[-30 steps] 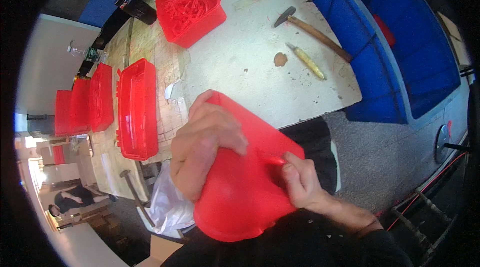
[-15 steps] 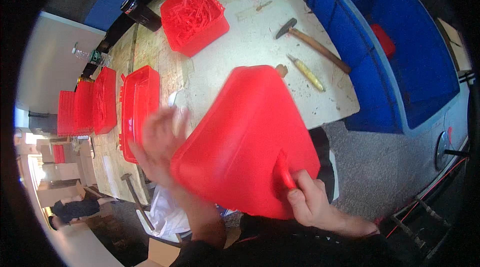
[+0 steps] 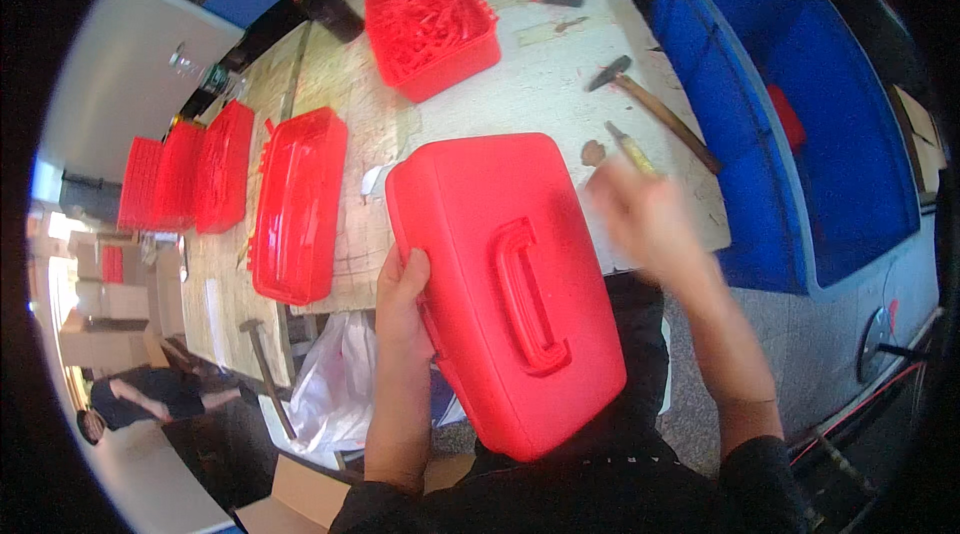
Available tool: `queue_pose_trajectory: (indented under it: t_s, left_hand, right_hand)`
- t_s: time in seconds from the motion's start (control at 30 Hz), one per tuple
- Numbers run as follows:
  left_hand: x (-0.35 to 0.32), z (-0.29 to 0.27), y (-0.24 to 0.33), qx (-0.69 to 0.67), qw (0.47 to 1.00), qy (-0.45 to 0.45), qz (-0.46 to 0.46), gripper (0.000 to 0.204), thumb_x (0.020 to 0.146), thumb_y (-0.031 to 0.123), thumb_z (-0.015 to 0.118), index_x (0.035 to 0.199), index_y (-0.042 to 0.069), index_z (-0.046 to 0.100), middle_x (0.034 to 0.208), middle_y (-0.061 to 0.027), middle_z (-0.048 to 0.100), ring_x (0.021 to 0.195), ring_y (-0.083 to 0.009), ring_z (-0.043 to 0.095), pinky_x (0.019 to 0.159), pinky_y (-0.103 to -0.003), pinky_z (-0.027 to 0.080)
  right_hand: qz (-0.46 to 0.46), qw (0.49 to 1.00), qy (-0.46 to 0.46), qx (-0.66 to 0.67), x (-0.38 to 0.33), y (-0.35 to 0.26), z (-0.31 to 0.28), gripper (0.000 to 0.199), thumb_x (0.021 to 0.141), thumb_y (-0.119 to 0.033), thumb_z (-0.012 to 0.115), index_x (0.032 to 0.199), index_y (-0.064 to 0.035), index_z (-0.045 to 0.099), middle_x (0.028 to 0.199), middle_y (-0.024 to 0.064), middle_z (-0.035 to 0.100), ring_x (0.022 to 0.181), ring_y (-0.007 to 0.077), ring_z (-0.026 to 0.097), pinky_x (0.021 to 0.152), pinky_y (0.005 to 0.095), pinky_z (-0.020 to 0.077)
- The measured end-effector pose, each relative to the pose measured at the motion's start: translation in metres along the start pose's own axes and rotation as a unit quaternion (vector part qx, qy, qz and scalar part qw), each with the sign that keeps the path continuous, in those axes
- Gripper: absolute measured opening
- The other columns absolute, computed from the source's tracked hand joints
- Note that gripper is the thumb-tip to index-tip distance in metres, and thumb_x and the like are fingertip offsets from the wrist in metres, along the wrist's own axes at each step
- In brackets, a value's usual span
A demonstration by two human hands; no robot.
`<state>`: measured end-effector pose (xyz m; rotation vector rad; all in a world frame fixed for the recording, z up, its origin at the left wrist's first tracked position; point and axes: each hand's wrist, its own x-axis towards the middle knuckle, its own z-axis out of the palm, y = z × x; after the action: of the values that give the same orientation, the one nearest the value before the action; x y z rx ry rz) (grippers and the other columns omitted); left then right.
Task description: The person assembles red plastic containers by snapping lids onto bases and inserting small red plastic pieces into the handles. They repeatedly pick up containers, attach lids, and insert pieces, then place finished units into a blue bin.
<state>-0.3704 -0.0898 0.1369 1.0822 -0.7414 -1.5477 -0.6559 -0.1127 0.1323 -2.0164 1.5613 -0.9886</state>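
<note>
A red plastic case (image 3: 470, 204) with a moulded carrying handle (image 3: 525, 304) is held in front of my body, handle side up. My left hand (image 3: 402, 299) grips its left edge, thumb on top and fingers underneath. On the table beyond the case, my right hand (image 3: 650, 224) reaches to a slim tool with a yellow handle (image 3: 630, 146). That hand is smeared by motion, so whether it touches the tool is unclear. A wooden-handled hammer (image 3: 660, 106) lies just past the tool.
A red bin (image 3: 440, 69) full of red plastic scraps stands at the back. Left of me lie an open red case shell (image 3: 300, 204) and several stacked red parts (image 3: 180, 174). A big blue crate (image 3: 830, 154) stands right, a second hammer (image 3: 265, 364) front left. A person (image 3: 150, 399) is farther left.
The case has turned so its handle faces up. My left hand has taken its left edge; my right hand has let go of the handle and moved up to the yellow-handled tool.
</note>
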Motion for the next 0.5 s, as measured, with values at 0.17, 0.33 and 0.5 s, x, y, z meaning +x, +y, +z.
queue_pose_trajectory:
  t_s: [0.17,0.33,0.5]
  left_hand:
    - [-0.001,0.000,0.008,-0.072,0.997,-0.011,-0.008,0.046,0.100,0.021,0.058,0.140,0.000,0.045,0.132,-0.0123,0.061,0.115,-0.0218,0.063,0.098,-0.038,0.052]
    - [-0.009,0.000,0.008,-0.087,0.996,-0.018,-0.003,0.050,0.098,0.015,0.062,0.141,-0.002,0.044,0.133,-0.0134,0.060,0.115,-0.0215,0.062,0.098,-0.037,0.052]
    - [-0.017,0.017,0.007,0.023,0.999,-0.010,0.045,0.050,0.098,0.018,0.061,0.140,-0.002,0.045,0.134,-0.0145,0.060,0.114,-0.0228,0.064,0.099,-0.037,0.051]
  right_hand:
    - [0.077,0.924,0.042,-0.373,0.026,0.107,0.042,0.028,0.092,-0.024,0.063,0.109,-0.0021,0.055,0.110,0.0160,0.061,0.102,0.0343,0.062,0.076,0.0426,0.0547]
    - [0.155,0.985,0.038,-0.069,-0.014,0.057,0.022,0.021,0.094,-0.011,0.056,0.111,0.0015,0.057,0.091,0.0206,0.064,0.083,0.0345,0.066,0.069,0.0401,0.0524]
    - [0.142,0.970,-0.089,0.176,-0.068,-0.029,0.006,0.017,0.098,-0.013,0.055,0.107,-0.0002,0.062,0.077,0.0209,0.063,0.071,0.0370,0.067,0.064,0.0404,0.0514]
